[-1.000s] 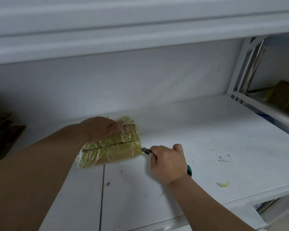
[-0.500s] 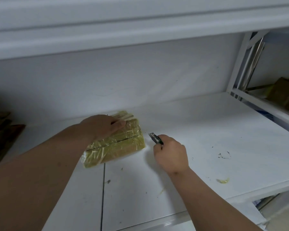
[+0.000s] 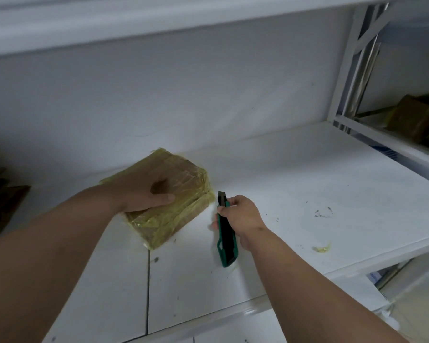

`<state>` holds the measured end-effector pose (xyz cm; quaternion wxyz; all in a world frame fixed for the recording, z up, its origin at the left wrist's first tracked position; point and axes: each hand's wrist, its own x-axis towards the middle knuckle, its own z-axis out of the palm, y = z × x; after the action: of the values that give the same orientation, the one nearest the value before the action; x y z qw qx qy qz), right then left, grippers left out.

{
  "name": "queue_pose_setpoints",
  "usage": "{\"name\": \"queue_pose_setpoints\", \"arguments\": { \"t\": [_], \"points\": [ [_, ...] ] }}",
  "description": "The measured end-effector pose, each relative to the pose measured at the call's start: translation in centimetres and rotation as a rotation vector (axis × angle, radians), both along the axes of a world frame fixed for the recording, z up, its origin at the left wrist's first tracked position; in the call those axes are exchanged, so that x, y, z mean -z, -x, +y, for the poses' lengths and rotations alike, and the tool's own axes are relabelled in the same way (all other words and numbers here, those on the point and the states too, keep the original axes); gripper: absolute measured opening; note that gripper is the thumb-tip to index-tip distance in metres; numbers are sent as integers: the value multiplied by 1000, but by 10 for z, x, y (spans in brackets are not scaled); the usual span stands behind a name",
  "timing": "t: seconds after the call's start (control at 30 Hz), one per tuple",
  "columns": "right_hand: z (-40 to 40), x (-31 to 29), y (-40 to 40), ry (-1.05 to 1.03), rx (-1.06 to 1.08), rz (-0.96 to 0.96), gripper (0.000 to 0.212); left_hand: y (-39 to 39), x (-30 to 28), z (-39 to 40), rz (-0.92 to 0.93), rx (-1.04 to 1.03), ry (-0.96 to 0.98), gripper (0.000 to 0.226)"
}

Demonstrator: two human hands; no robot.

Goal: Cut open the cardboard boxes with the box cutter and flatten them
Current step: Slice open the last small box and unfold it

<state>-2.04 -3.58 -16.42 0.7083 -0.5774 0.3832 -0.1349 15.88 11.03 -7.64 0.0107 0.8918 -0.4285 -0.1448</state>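
Since the earlier frame the box (image 3: 164, 194) has been turned flatter on the white shelf (image 3: 307, 194), and the box cutter (image 3: 225, 233) has pulled away, blade up. The left hand (image 3: 144, 191) grips the box's top to steady it; the right hand (image 3: 240, 219) clasps the cutter just beside it, likely ready for another taped seam.

left hand (image 3: 144, 191): fingers curled, gripping | right hand (image 3: 240, 219): fist closed, holding

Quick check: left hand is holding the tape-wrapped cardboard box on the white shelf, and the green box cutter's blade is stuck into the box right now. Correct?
Not quite. In the head view the green box cutter, gripped by the right hand, is clear of the tape-wrapped cardboard box; its blade points up beside it. The left hand does hold the box on the white shelf.
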Motion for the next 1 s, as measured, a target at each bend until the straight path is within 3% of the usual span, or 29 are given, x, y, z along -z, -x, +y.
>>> {"name": "queue_pose_setpoints", "arguments": {
  "t": [0.17, 0.63, 1.0],
  "points": [
    [7, -2, -11, 10, 48, -31, 9, 5, 19, 9, 21, -57, -52, 80],
    [15, -5, -37, 120, 104, 26, 14, 4, 28, 9, 6, -48, -78, 71],
    [33, -6, -37, 21, 164, -23, 15, 6, 28, 7, 12, -37, -73, 69]
  ]
}}
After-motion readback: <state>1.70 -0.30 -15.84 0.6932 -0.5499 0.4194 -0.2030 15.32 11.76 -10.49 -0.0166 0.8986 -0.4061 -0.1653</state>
